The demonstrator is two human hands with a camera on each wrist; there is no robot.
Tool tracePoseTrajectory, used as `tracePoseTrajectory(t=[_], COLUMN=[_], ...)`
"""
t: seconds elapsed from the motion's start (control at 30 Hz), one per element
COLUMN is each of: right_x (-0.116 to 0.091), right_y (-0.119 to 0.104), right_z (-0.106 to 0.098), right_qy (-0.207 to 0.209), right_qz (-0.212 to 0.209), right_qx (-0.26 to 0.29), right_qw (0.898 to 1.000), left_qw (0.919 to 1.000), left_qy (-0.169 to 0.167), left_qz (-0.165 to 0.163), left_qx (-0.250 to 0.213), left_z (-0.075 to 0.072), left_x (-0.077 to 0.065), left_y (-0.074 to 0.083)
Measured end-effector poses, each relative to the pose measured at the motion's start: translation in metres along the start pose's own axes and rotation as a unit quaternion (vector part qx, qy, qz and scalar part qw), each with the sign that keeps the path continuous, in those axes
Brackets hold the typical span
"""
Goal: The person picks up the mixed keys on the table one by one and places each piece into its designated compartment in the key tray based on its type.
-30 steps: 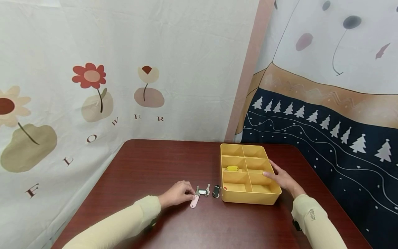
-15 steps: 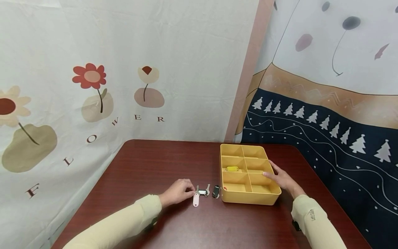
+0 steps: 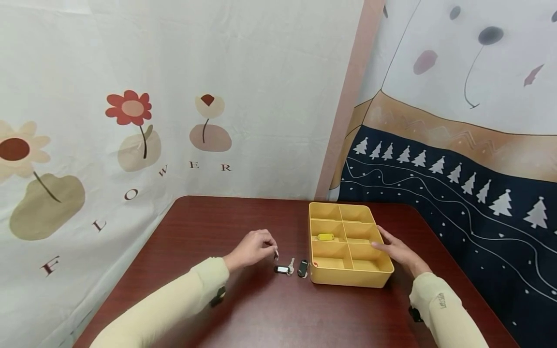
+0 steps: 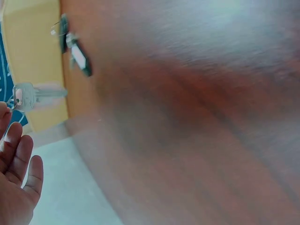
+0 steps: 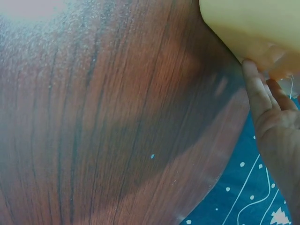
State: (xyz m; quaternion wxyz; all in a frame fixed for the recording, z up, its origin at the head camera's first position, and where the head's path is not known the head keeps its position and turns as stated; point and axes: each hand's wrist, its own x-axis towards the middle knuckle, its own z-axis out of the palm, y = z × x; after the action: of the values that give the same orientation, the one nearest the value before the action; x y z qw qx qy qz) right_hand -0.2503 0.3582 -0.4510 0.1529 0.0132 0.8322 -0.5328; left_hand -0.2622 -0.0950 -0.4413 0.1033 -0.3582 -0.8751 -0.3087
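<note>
Raised over the table, my left hand (image 3: 254, 247) pinches a keyring between thumb and fingertips. From it a metal key (image 4: 44, 93) dangles, and a pale pink key tag shows faintly behind it in the left wrist view. My right hand (image 3: 400, 251) holds the right wall of a yellow divided storage box (image 3: 352, 278), thumb over the rim and fingers along the outside. A black key tag with a white label (image 3: 282, 269) and its key (image 3: 291, 265) lie left of the box. Another black key tag (image 3: 302, 268) lies close against it.
A yellow key tag (image 3: 325, 237) sits in the box's middle left compartment, and a small red thing (image 3: 315, 264) in the front left one. The dark red table (image 3: 226, 217) ends at a flower-printed curtain (image 3: 261, 96) behind and a tree-printed cloth (image 3: 452, 203) on the right.
My left hand has lifted the pink-tagged key off the table, up and away from the black-tagged key beside it. My right hand keeps its place on the box.
</note>
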Motion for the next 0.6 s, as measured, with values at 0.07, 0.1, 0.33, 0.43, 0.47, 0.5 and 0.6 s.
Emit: tracePoseTrajectory(t=[0.07,0.1,0.33,0.43,0.47,0.5,0.6], right_x=[-0.001,-0.001,-0.003,-0.005,-0.005,-0.006,-0.006], right_y=[0.001,0.001,0.005,0.006,0.006,0.006,0.007], right_z=[-0.001,-0.001,-0.003,-0.003,-0.003,-0.003,-0.002], right_qy=[-0.005,-0.006,-0.003,0.004,0.005,0.006,0.006], right_qz=[0.001,0.001,-0.012,-0.015,-0.018,-0.020,-0.023], right_qx=[0.017,0.022,0.033,0.033,0.033,0.033,0.040], right_qw=[1.000,1.000,0.999,0.999,0.999,0.999,0.999], left_qw=[1.0000,1.0000,0.9995,0.9990,0.9988,0.9985,0.9979], left_qy=[0.006,0.008,0.018,0.019,0.022,0.023,0.030], left_qz=[-0.001,-0.003,-0.008,-0.015,-0.017,-0.020,-0.022], left_qx=[-0.003,-0.004,-0.025,-0.038,-0.042,-0.046,-0.053], left_z=[-0.004,-0.006,-0.009,-0.006,-0.005,-0.004,-0.001], left_x=[0.007,0.010,0.040,0.054,0.058,0.062,0.075], left_y=[0.003,0.005,0.018,0.025,0.027,0.029,0.036])
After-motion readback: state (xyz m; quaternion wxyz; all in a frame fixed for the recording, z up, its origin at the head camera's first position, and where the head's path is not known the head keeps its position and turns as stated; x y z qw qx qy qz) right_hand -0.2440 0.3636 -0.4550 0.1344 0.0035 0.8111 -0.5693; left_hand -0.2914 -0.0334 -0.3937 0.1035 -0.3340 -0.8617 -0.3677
